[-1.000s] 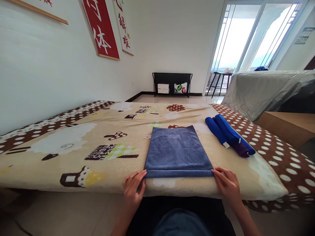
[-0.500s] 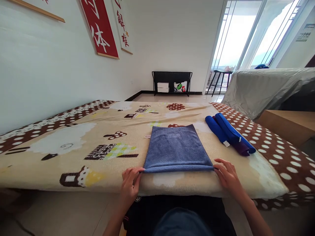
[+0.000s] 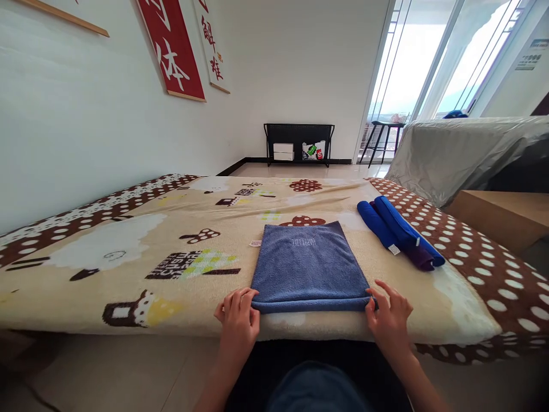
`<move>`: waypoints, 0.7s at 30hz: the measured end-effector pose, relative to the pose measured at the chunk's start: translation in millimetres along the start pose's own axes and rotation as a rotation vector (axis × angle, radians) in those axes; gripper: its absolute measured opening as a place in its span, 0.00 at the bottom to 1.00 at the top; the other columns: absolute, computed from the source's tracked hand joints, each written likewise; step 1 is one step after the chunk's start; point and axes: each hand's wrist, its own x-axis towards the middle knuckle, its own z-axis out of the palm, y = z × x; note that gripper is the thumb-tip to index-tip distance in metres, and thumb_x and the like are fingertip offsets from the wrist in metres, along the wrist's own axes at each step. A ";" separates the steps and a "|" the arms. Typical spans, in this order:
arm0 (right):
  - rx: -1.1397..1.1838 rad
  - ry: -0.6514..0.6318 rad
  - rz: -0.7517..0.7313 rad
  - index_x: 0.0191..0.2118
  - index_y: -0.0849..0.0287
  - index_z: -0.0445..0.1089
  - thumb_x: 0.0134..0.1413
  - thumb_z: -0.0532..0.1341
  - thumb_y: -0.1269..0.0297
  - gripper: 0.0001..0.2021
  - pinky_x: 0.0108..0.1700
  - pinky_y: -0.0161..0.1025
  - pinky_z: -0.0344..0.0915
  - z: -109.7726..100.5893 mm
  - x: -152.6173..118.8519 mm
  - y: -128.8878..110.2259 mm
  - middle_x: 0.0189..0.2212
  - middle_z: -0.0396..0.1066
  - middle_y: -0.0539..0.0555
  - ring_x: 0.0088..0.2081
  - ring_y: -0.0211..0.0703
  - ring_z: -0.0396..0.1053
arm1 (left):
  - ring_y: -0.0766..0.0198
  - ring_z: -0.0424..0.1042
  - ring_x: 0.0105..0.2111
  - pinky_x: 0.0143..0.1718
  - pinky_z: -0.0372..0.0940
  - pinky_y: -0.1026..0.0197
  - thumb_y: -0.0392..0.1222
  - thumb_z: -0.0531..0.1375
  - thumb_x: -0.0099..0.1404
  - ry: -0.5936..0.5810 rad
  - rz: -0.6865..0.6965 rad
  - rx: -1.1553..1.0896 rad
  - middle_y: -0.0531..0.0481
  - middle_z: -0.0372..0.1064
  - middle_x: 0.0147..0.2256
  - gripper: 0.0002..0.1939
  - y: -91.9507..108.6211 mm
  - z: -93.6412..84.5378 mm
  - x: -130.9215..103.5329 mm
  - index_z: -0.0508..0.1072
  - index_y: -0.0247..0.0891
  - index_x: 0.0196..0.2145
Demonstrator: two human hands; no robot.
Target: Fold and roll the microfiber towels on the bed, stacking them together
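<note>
A blue-grey towel (image 3: 309, 266) with "HAPPY LIFE" stitched near its far edge lies on the patterned blanket (image 3: 141, 240). Its near edge is turned over into a narrow roll. My left hand (image 3: 239, 312) pinches the left end of that roll, its fingers closed on the cloth. At the right end, my right hand (image 3: 389, 312) grips the corner between thumb and fingers. A small tag sticks out from the towel's left side.
Rolled blue towels (image 3: 397, 232), one with a purple part, lie to the right on the blanket. A cardboard box (image 3: 501, 220) and a plastic-covered piece of furniture (image 3: 463, 149) stand beyond the right edge. A black rack (image 3: 299, 137) is against the far wall.
The towel's near edge has come slightly closer to me, and its far edge has shifted nearer too. Both hands have moved inward around the ends of the roll.
</note>
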 end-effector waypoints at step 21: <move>0.345 -0.158 -0.181 0.69 0.53 0.53 0.60 0.52 0.79 0.32 0.61 0.53 0.64 11.3 -6.8 -14.4 0.58 0.68 0.55 0.59 0.47 0.65 | 0.51 0.66 0.60 0.66 0.38 0.36 0.29 0.51 0.69 -0.020 0.079 0.000 0.44 0.71 0.56 0.23 10.5 16.6 -6.3 0.67 0.41 0.59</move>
